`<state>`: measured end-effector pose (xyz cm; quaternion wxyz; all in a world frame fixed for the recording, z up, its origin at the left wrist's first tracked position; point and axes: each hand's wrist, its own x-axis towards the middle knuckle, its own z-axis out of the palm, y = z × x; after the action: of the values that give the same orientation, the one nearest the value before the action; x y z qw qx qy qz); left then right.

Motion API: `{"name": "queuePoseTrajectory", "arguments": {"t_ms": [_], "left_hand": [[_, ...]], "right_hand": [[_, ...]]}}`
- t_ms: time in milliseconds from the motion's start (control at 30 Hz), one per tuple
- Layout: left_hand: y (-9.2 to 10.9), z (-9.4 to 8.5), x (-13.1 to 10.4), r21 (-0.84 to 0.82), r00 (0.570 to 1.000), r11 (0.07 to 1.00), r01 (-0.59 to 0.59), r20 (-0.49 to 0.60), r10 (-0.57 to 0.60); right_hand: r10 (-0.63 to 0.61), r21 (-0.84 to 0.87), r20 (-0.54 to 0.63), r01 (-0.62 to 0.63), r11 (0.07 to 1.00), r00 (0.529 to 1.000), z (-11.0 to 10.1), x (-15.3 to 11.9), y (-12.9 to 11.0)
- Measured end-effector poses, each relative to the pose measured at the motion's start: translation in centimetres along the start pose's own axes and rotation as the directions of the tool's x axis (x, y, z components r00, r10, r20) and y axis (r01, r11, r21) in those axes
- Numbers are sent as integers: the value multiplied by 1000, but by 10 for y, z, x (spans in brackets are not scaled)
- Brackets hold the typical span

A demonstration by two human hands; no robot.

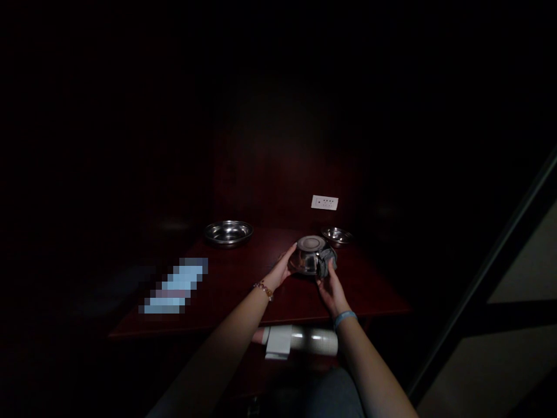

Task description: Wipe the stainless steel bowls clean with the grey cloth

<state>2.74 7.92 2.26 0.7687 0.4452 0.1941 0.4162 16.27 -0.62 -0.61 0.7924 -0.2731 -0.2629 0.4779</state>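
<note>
A shiny metal bowl (308,252) is held bottom up above the dark red table (278,305). My left hand (282,268) grips its left side, with the fingers partly hidden. At the bowl's right side, my right hand (332,287) presses a crumpled grey cloth (324,264) against the metal. Behind and to the right stands a smaller metal bowl (337,236). A wide metal dish (228,233) lies at the back left of the table.
A white socket panel (324,202) is on the back wall. Below the table's front edge is a pale roll (313,341) with a white flap. A blurred-out bright patch (176,285) lies at the left. A slanting dark frame (483,281) runs along the right.
</note>
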Motion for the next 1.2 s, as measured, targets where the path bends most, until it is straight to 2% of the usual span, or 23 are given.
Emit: {"name": "queuePoseTrajectory", "arguments": {"t_ms": [100, 300, 467, 567, 700, 800, 967, 1033, 1200], "left_hand": [[-2, 0, 0, -40, 999, 998, 43, 21, -42], [-2, 1, -4, -11, 990, 993, 121, 71, -120], [-3, 4, -4, -33, 999, 999, 39, 38, -37], [-3, 2, -2, 30, 1000, 999, -20, -21, 21], [-1, -1, -2, 143, 994, 989, -44, -88, 57], [2, 0, -3, 160, 992, 986, -37, -113, 56], [2, 0, -4, 215, 980, 976, -36, -183, 77], [2, 0, -4, 234, 979, 971, -41, -187, 86], [2, -1, -2, 236, 979, 969, -74, -169, 116]], "right_hand": [[2, -41, 24, -1, 999, 1000, 1, 0, 0], [-6, -122, 105, 19, 992, 994, 9, -6, 2], [34, -190, 176, 0, 982, 984, 12, -10, 4], [52, -211, 197, -10, 977, 979, 13, -12, 4], [54, -221, 195, -9, 975, 979, 17, -14, 2], [13, -201, 172, 22, 979, 985, 17, -14, 0], [-46, -131, 36, 51, 990, 998, 9, -7, -2], [-63, -105, 6, 64, 992, 998, 6, -4, -3], [-73, -82, 22, 74, 994, 997, 2, -1, -2]]}}
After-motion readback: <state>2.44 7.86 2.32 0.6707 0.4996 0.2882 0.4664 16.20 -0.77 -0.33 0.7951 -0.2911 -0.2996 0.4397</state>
